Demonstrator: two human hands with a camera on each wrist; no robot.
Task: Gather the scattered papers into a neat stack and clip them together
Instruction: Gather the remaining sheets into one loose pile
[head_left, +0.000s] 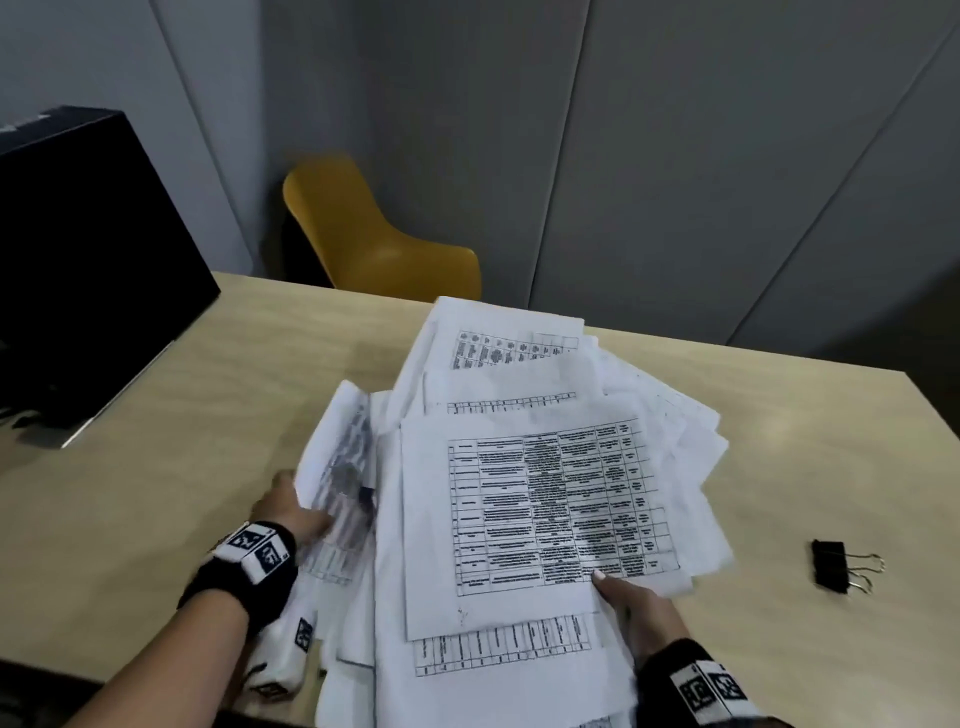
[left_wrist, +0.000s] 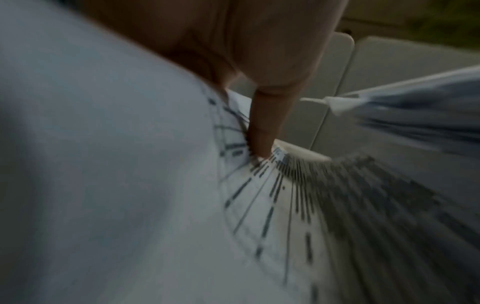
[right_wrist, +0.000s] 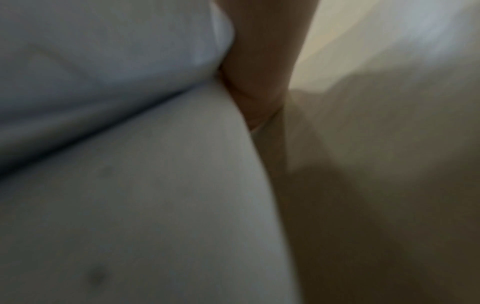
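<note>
A loose, fanned pile of white printed papers (head_left: 540, 499) lies in the middle of the beige table (head_left: 182, 467). My left hand (head_left: 304, 506) is at the pile's left edge and grips a sheet (head_left: 343, 452) that curls upward. In the blurred left wrist view a finger (left_wrist: 261, 127) presses on printed paper (left_wrist: 285, 205). My right hand (head_left: 621, 592) holds the pile's near right side, with the thumb on the top sheet and the fingers hidden under the papers. The right wrist view shows that hand (right_wrist: 259, 78) against white paper (right_wrist: 130, 185). A black binder clip (head_left: 832, 565) lies on the table to the right, apart from both hands.
A black monitor (head_left: 78, 249) stands at the far left of the table. A yellow chair (head_left: 374, 234) is behind the table's far edge, against grey wall panels. Some sheets hang over the table's near edge.
</note>
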